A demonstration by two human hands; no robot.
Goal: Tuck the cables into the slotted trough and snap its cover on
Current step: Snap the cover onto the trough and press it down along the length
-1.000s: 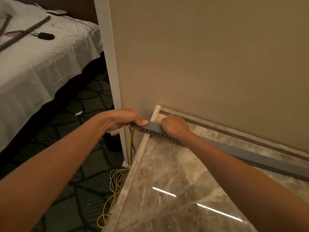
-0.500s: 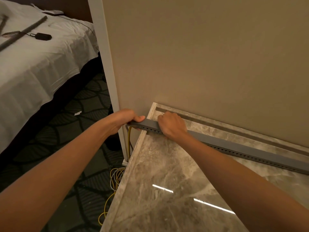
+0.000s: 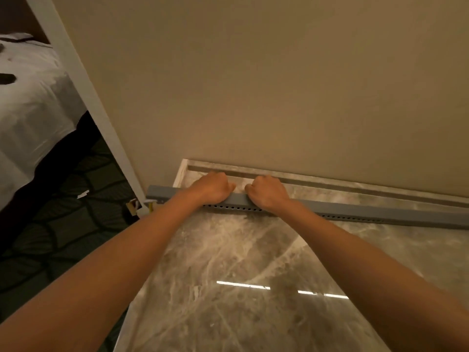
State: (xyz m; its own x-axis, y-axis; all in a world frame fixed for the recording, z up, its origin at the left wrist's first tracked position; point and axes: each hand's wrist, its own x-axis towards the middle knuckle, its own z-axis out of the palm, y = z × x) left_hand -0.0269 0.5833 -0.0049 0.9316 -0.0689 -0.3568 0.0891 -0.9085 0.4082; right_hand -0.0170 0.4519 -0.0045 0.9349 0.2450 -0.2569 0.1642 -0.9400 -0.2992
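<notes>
A long grey slotted trough [image 3: 355, 212] with its cover on top lies along the back of a marble counter [image 3: 241, 262], its left end jutting past the counter's edge. My left hand [image 3: 213, 190] and my right hand [image 3: 269, 193] sit side by side on it, fingers curled over its top, with a short bare stretch of trough between them. A row of small holes runs along the trough's front face. A bit of yellow cable [image 3: 151, 206] shows just below the left end; any cables inside are hidden.
A beige wall [image 3: 253, 85] rises right behind the trough. A white corner post [image 3: 83, 87] runs down at left. Beyond it are dark patterned carpet [image 3: 63, 212] and a bed with white sheets [image 3: 30, 97].
My left hand moved from the trough's overhanging left end to a spot right beside my right hand. The view swung right, so the yellow cable coil on the floor is out of sight.
</notes>
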